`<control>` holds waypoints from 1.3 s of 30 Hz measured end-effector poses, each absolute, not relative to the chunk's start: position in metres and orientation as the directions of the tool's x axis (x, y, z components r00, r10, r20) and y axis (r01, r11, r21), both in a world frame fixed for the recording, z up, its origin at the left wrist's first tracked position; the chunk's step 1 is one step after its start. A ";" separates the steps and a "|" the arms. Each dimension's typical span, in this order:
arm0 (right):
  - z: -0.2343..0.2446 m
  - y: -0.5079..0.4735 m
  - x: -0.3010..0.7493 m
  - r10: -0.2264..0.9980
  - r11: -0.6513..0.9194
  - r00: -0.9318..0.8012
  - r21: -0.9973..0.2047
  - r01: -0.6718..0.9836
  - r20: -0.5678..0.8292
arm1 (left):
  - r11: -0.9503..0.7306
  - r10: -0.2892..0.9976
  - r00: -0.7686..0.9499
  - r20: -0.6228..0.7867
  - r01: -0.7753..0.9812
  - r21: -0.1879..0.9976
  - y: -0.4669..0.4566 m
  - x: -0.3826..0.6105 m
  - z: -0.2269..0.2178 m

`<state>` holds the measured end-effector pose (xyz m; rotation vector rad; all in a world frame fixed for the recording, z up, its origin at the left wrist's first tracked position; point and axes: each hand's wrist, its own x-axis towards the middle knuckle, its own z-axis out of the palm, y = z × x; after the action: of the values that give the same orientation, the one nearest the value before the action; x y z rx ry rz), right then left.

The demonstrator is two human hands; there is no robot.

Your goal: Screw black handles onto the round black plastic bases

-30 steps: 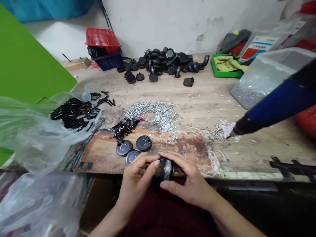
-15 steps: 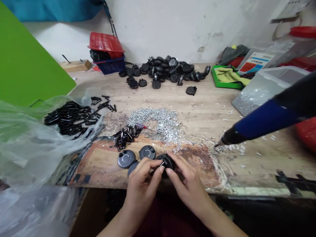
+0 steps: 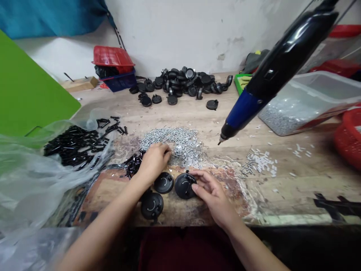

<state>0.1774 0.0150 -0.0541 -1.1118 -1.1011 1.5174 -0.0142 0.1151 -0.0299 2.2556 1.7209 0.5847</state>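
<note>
My right hand [image 3: 208, 192] grips the right edge of a round black plastic part [image 3: 184, 185], with the thumb on its face and the fingers behind. The part rests on the worn board. My left hand [image 3: 155, 162] reaches to the near edge of a heap of silver screws [image 3: 169, 135], fingers curled together; what they hold, if anything, is hidden. Two more round black parts lie close by, one just below the left hand [image 3: 163, 183] and another nearer the table's front edge [image 3: 152, 205]. Small black pieces [image 3: 133, 165] are partly covered by my left wrist.
A blue-and-black power screwdriver [image 3: 242, 109] hangs tip-down over the table's right side. White bits and screws [image 3: 259, 162] lie beyond its tip. A clear bin [image 3: 282, 126] stands at right, a plastic bag of black pieces [image 3: 73, 145] at left, and piled black parts [image 3: 180, 82] at the back.
My left hand has left the black part and moved up and left to the screw heap. My right hand keeps hold of the part. The hanging screwdriver appears farther left and more upright.
</note>
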 end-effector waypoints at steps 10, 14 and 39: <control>-0.068 0.024 0.180 0.976 -0.217 -0.103 -0.927 -0.306 -0.194 | -0.264 0.962 0.227 0.149 0.912 0.315 0.143 0.004 -0.040; -0.067 0.025 0.180 0.976 -0.218 -0.100 -0.913 -0.345 -0.196 | -0.314 0.947 0.264 0.184 0.885 0.345 0.131 0.005 -0.025; -0.031 0.012 0.184 0.991 -0.021 -0.134 -0.986 -0.163 0.001 | -0.600 0.741 0.160 0.652 0.594 0.536 0.016 0.023 -0.022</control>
<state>0.1845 0.0122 -0.0313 -1.0267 -1.1771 1.3873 0.0232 0.0162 -0.0216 2.2699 1.3200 1.4243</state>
